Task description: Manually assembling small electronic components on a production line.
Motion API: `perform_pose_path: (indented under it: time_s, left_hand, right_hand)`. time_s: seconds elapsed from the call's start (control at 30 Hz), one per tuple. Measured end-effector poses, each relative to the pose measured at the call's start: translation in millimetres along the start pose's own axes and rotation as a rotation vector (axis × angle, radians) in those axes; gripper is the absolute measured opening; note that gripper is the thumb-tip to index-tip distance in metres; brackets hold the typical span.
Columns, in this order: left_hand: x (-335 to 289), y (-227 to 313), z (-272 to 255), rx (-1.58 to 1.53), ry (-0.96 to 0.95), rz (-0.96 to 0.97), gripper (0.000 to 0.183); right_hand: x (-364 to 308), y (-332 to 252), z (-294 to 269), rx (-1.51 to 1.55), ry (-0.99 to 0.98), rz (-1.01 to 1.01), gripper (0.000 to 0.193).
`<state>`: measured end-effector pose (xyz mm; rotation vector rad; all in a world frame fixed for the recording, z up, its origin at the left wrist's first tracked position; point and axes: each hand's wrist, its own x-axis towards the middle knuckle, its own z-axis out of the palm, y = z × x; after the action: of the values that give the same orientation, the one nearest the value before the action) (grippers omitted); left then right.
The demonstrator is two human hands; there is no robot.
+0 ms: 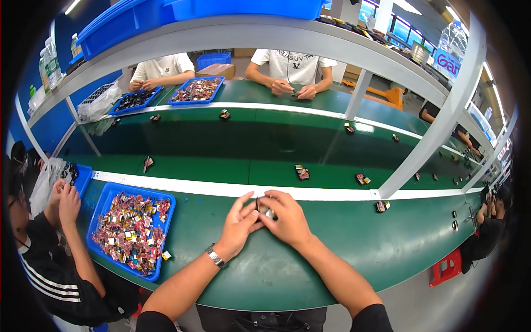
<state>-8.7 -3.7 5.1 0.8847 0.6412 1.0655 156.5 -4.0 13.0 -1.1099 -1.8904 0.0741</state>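
Over the green tabletop, my left hand [239,226] and my right hand [287,219] meet, fingers curled together around a small black part [257,204]. A pale, shiny bit shows beside it under my right fingers; its exact kind is hidden. My left wrist wears a metal watch [214,256]. To the left of my left forearm lies a blue tray [170,221] heaped with small red circuit boards [127,232] bearing white and yellow pieces. One loose piece [166,255] sits at the tray's right edge.
Beyond a white rail [221,190] runs a green conveyor belt [221,171] carrying scattered small assemblies [302,172]. A white shelf post [426,138] rises at right, and a shelf [249,29] crosses overhead. A co-worker's hands [67,202] are at left; others work opposite and far right.
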Motion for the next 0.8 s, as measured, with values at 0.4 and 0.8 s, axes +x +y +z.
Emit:
perform_pose_path:
  time_s: [0.4, 0.8]
  left_hand:
    - [3, 2, -16, 0.145, -0.044, 0.027, 0.032]
    - [7, 3, -6, 0.290, -0.119, -0.019, 0.023]
  right_hand:
    - [55, 63, 39, -0.240, 0.101, 0.295, 0.049]
    - [22, 111, -42, -0.490, 0.106, 0.691, 0.059]
